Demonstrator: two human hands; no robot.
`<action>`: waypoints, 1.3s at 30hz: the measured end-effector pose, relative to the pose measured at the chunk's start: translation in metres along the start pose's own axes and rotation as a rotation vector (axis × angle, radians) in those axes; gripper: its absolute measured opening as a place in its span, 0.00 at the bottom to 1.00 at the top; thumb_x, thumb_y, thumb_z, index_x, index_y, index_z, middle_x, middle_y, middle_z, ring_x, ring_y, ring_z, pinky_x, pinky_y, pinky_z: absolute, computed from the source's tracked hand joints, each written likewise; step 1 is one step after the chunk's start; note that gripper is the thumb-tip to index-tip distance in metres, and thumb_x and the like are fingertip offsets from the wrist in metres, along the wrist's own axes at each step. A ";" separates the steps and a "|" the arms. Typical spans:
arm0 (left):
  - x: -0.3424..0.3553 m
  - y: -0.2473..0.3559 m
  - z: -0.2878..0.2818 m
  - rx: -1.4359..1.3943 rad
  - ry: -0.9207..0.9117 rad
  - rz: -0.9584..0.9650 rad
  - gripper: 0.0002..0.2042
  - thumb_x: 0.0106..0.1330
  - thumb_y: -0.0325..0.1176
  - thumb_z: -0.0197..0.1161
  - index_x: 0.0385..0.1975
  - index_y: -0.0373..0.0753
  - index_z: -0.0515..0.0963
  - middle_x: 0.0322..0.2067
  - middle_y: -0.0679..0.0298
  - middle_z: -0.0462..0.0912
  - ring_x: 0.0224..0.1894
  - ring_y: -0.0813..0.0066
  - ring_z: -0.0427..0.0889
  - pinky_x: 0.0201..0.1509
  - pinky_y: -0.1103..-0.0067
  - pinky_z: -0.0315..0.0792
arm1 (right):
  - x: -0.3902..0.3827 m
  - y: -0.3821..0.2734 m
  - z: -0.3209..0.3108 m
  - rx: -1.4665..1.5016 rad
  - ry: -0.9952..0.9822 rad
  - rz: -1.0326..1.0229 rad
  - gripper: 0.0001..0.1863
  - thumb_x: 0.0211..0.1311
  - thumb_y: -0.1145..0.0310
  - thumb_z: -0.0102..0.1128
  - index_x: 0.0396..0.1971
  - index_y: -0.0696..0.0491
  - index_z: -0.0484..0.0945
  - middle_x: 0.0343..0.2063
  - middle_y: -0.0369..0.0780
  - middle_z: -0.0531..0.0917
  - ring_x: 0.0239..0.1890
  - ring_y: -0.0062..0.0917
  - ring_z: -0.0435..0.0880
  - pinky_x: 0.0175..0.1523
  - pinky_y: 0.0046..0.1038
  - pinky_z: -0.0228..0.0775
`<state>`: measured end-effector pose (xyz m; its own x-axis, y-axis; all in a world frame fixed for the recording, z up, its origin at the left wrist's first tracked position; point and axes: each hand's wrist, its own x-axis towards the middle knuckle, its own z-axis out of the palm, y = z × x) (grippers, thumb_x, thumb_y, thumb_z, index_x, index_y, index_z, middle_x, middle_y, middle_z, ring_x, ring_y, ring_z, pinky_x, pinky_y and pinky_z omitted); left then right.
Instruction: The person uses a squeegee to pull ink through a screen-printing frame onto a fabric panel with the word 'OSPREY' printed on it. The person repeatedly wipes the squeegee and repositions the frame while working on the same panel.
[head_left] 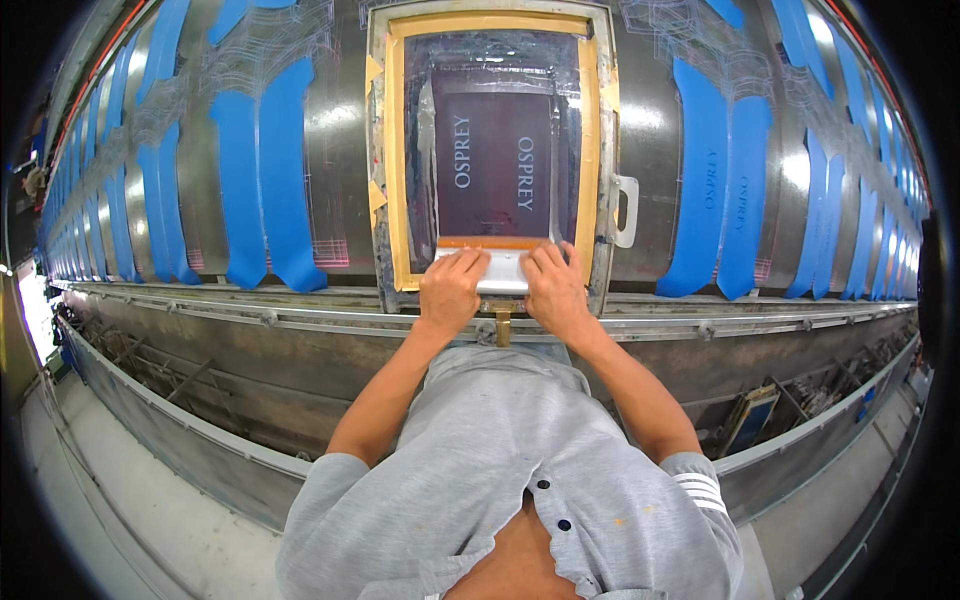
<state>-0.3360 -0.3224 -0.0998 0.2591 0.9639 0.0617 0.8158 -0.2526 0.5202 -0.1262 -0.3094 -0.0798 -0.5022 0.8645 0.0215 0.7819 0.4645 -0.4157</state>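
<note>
A screen printing frame (604, 120) with yellow tape round its inner edge lies on the long metal table in front of me, its dark purple mesh (492, 110) showing pale lettering. A squeegee (507, 270) with a silver handle and orange blade rests across the near end of the mesh. My left hand (452, 290) has its fingers wrapped over the squeegee's left part. My right hand (555, 290) grips its right part. A pale side handle (628, 210) sticks out from the frame's right side.
Blue cut pieces (245, 190) lie in rows along the table (335, 120) on both sides of the frame, some with printed lettering. A metal rail (670, 328) runs along the near edge. Below it are racks with leaning boards (745, 420) and a pale floor (775, 500).
</note>
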 end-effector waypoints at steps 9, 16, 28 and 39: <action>0.228 -0.063 -0.058 0.219 -0.154 -0.067 0.19 0.54 0.27 0.63 0.43 0.58 0.90 0.36 0.58 0.90 0.39 0.54 0.88 0.46 0.63 0.82 | 0.215 0.095 -0.056 -0.262 -0.115 0.036 0.09 0.55 0.69 0.62 0.36 0.49 0.86 0.39 0.39 0.86 0.52 0.36 0.81 0.53 0.45 0.71; 0.174 -0.057 -0.021 0.103 0.061 -0.001 0.18 0.54 0.23 0.62 0.43 0.50 0.88 0.41 0.61 0.89 0.38 0.57 0.89 0.42 0.64 0.82 | 0.165 0.089 -0.014 -0.159 0.060 -0.011 0.14 0.50 0.76 0.61 0.40 0.52 0.83 0.45 0.41 0.83 0.54 0.36 0.79 0.65 0.48 0.63; 0.137 -0.033 -0.045 0.137 -0.283 -0.117 0.18 0.54 0.27 0.64 0.42 0.55 0.91 0.37 0.57 0.90 0.38 0.54 0.90 0.47 0.63 0.83 | 0.125 0.060 -0.034 -0.195 -0.216 0.018 0.11 0.55 0.68 0.60 0.36 0.51 0.86 0.38 0.40 0.86 0.51 0.33 0.80 0.59 0.48 0.66; 0.171 -0.056 -0.017 0.066 0.100 0.044 0.15 0.54 0.24 0.60 0.39 0.45 0.87 0.39 0.59 0.89 0.37 0.56 0.88 0.39 0.63 0.82 | 0.158 0.089 -0.014 -0.108 0.074 -0.009 0.15 0.48 0.77 0.62 0.40 0.52 0.81 0.43 0.41 0.82 0.56 0.36 0.78 0.68 0.49 0.61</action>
<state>-0.3462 -0.1422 -0.1035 0.2454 0.9544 0.1700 0.8377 -0.2970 0.4583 -0.1311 -0.1286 -0.1004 -0.4837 0.8702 0.0937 0.8147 0.4868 -0.3150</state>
